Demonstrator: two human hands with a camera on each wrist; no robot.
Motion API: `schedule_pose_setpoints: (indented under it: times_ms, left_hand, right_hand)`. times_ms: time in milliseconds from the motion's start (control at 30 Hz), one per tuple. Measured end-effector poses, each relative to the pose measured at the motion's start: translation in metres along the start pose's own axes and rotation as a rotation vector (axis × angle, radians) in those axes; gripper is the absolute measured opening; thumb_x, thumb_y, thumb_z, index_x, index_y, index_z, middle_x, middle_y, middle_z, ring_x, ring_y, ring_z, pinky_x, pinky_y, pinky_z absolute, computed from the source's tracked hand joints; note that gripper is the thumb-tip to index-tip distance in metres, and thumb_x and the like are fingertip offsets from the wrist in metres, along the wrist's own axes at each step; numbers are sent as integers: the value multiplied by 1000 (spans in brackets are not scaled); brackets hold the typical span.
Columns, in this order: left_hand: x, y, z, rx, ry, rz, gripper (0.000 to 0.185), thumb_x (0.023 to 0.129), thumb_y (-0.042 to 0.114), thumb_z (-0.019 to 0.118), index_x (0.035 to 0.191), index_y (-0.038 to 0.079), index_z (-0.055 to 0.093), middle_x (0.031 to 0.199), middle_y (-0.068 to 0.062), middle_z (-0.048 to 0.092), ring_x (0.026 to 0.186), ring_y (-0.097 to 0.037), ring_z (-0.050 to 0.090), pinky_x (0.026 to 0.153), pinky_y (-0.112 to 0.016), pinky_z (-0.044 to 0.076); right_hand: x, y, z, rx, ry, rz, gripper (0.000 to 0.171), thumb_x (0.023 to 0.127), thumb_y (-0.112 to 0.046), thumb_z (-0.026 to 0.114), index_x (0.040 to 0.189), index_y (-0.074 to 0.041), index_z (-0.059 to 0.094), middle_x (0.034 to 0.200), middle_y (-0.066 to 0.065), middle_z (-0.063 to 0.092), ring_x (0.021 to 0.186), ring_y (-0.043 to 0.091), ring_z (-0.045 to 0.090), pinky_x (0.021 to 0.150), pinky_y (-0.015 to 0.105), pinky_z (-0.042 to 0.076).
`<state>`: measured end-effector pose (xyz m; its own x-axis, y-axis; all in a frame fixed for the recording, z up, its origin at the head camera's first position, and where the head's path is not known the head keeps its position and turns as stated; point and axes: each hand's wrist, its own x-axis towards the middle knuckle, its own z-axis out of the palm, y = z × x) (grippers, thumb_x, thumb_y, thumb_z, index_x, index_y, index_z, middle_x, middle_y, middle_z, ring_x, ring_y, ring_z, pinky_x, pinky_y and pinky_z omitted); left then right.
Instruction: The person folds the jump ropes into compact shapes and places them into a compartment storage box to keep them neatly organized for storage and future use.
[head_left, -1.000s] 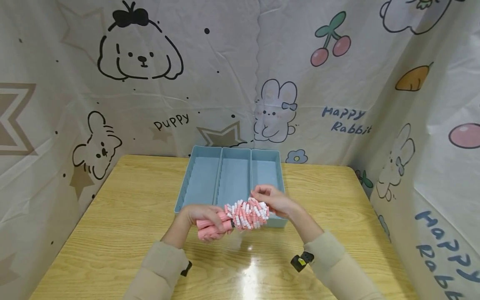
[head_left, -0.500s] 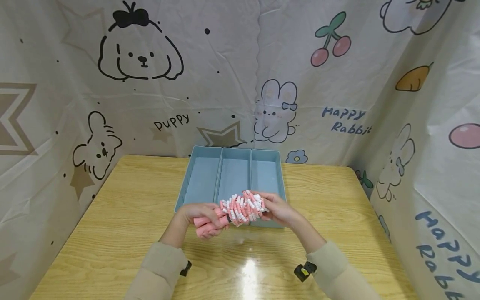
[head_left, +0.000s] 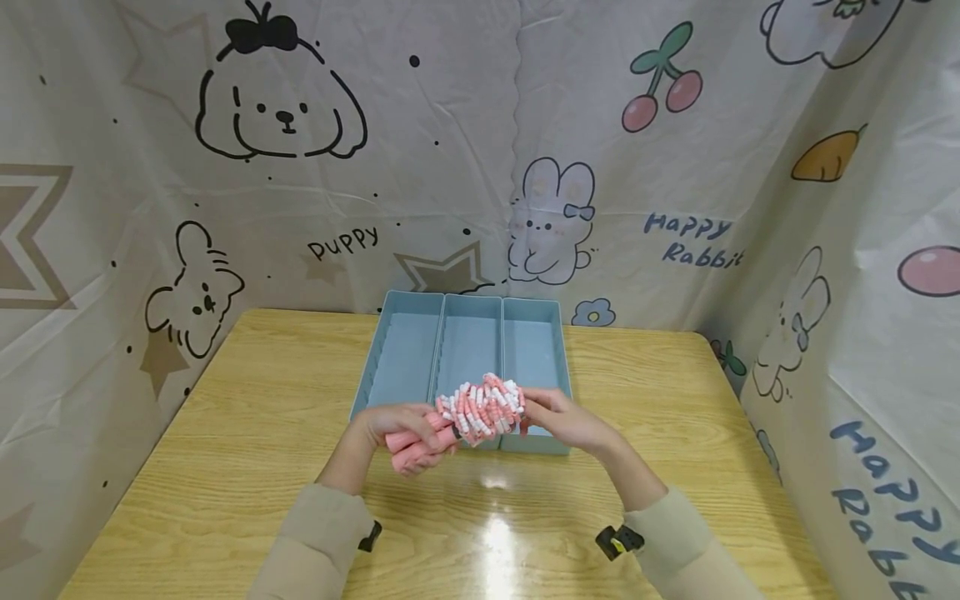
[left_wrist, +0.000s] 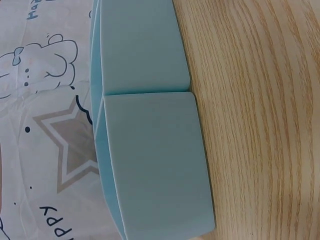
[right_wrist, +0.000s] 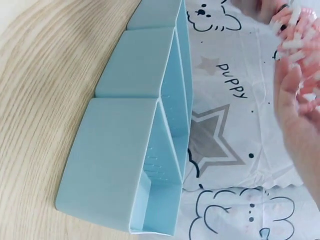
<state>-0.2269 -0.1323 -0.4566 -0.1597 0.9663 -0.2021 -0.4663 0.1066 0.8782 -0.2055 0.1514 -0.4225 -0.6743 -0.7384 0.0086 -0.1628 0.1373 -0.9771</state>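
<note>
A pink and white beaded skipping rope (head_left: 480, 411) is bundled up and held over the near end of a light blue three-compartment tray (head_left: 405, 312). My left hand (head_left: 401, 432) grips the two pink handles (head_left: 411, 444). My right hand (head_left: 551, 417) holds the right end of the bead bundle, fingers curled round it. In the right wrist view the beads (right_wrist: 300, 45) and my right hand (right_wrist: 295, 107) show at the right edge, above the tray (right_wrist: 135, 130). The left wrist view shows only the tray's outer walls (left_wrist: 150, 160) and the table; my left hand is out of that view.
The tray stands at the back middle of a wooden table (head_left: 225, 467). All three compartments look bare. A cartoon-printed cloth (head_left: 450, 150) closes in the table on the back, left and right.
Both hands have carried the rope bundle a little up and away, further over the tray's near end. The bead bundle has been pressed shorter and tighter.
</note>
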Motion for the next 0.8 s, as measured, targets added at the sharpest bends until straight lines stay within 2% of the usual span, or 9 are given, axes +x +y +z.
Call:
schedule_pose_setpoints:
  times_ms: [67, 200, 300, 367, 500, 600, 800]
  left_hand:
    - [0, 0, 0, 2, 1, 2, 16, 83, 11, 44, 97, 7, 52, 64, 1, 52, 49, -10, 48, 45, -25, 41]
    - [1, -1, 0, 7, 3, 14, 16, 83, 11, 43, 97, 7, 51, 64, 0, 52, 48, -10, 47, 44, -25, 41]
    - [1, -2, -1, 6, 6, 19, 16, 83, 11, 43, 97, 7, 51, 63, 0, 52, 49, -10, 47, 44, -25, 40]
    - [1, -1, 0, 5, 10, 17, 16, 84, 11, 43, 97, 7, 50, 63, -1, 52, 49, -10, 47, 44, -26, 40]
    - [0, 0, 1, 3, 18, 4, 15, 84, 11, 43, 97, 7, 49, 64, -1, 52, 50, -10, 46, 45, -26, 39]
    - [0, 1, 3, 0, 23, -1, 14, 85, 9, 42, 97, 7, 49, 65, -1, 53, 50, -10, 46, 45, -26, 40]
    - [-3, 8, 12, 16, 29, -7, 14, 84, 8, 41, 95, 6, 48, 64, 1, 52, 49, -9, 46, 46, -23, 39]
  right_hand:
    - [0, -2, 2, -21, 76, 18, 43, 99, -24, 36, 126, 9, 46, 98, 11, 57, 79, 16, 55, 72, 38, 50]
    - [0, -3, 5, -88, 236, 26, 33, 97, -17, 44, 113, 7, 60, 88, 13, 55, 70, 12, 50, 61, 27, 45]
    - [0, -4, 7, -112, 336, 36, 27, 94, -11, 50, 110, 7, 62, 81, 14, 57, 66, 11, 47, 55, 22, 37]
    - [0, -5, 8, -81, 384, 66, 29, 92, -10, 52, 114, 8, 59, 80, 10, 61, 63, 11, 49, 53, 21, 37]
    - [2, -7, 10, 24, 444, 135, 28, 91, -9, 53, 116, 6, 53, 74, 5, 65, 57, 11, 55, 51, 22, 42]
    - [2, -8, 12, 90, 492, 134, 24, 90, -7, 55, 110, 6, 55, 70, 5, 65, 52, 11, 55, 50, 23, 43]
    - [1, -11, 10, 42, 500, 96, 28, 89, -15, 58, 107, 6, 63, 74, 5, 66, 53, 11, 56, 51, 24, 46]
